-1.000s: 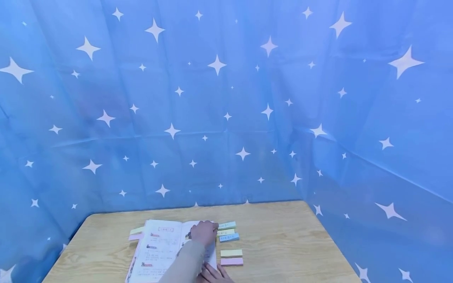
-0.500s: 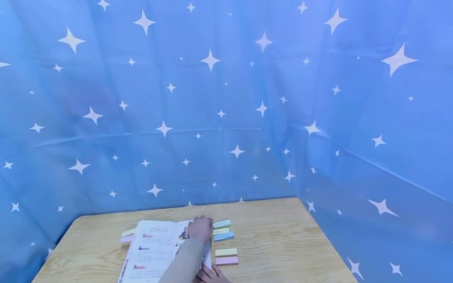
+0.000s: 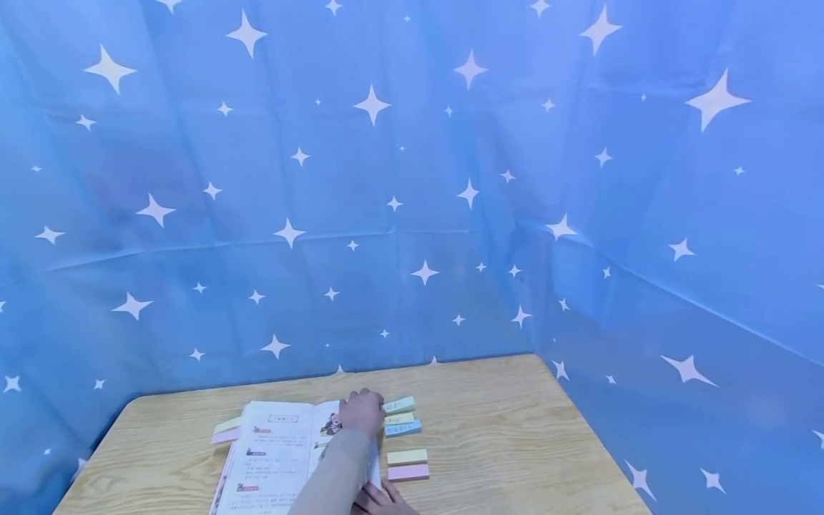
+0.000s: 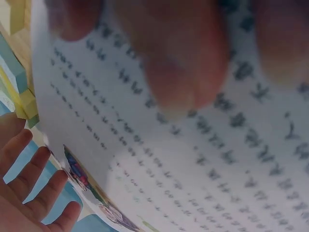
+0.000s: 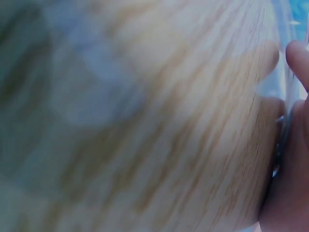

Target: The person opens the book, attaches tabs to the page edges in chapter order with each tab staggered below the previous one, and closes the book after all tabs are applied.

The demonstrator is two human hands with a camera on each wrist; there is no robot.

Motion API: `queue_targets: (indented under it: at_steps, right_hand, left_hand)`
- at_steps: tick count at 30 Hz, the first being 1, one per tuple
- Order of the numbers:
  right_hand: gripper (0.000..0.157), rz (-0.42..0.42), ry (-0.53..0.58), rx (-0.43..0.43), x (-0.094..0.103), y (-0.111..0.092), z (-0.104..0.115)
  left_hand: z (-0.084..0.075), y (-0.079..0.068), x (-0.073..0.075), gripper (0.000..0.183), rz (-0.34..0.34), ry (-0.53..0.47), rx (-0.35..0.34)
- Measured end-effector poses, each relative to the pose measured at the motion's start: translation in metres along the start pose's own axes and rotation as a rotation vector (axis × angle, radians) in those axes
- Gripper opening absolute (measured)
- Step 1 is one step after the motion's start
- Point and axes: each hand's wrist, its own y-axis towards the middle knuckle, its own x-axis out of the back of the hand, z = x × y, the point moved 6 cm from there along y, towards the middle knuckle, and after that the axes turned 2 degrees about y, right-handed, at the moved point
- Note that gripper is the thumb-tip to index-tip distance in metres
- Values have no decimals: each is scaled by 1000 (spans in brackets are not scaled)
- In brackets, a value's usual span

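An open book (image 3: 273,458) with printed text and small pictures lies on the wooden table. My left hand (image 3: 362,413), its arm reaching over the right page, is at that page's upper right edge. Its curled fingers pinch the inner end of a green sticky tab (image 3: 399,405); the left wrist view shows the fingers (image 4: 36,203) bent beside the page. Lower down, my right hand (image 3: 386,501) rests on the page's lower right corner, fingers extended. Those fingertips (image 4: 186,82) appear large and blurred on the text. In the right wrist view the right hand (image 5: 287,179) shows only at the edge.
Below the green tab, a yellow tab (image 3: 400,418) and a blue tab (image 3: 403,428) stick out. Nearer are a yellow note strip (image 3: 407,456) and a pink one (image 3: 408,472). Other tabs (image 3: 225,430) jut from the book's left side. A blue star-patterned curtain (image 3: 335,186) hangs behind the table (image 3: 502,443).
The head view has shifted, so the table and book sit slightly farther left in it. The green tab is tilted a little more. Both hands stay at the same places on the page.
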Motion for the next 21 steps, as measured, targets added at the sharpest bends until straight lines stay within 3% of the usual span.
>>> queue_targets:
  at_steps: [10,21]
  right_hand:
    - [46,-61,-52,26,1,-1,-3]
    - [49,123,25,23,1,1,-4]
  left_hand:
    - [-1,10,-2,8,0,61,-19]
    - [-4,11,4,12,36,55,-20]
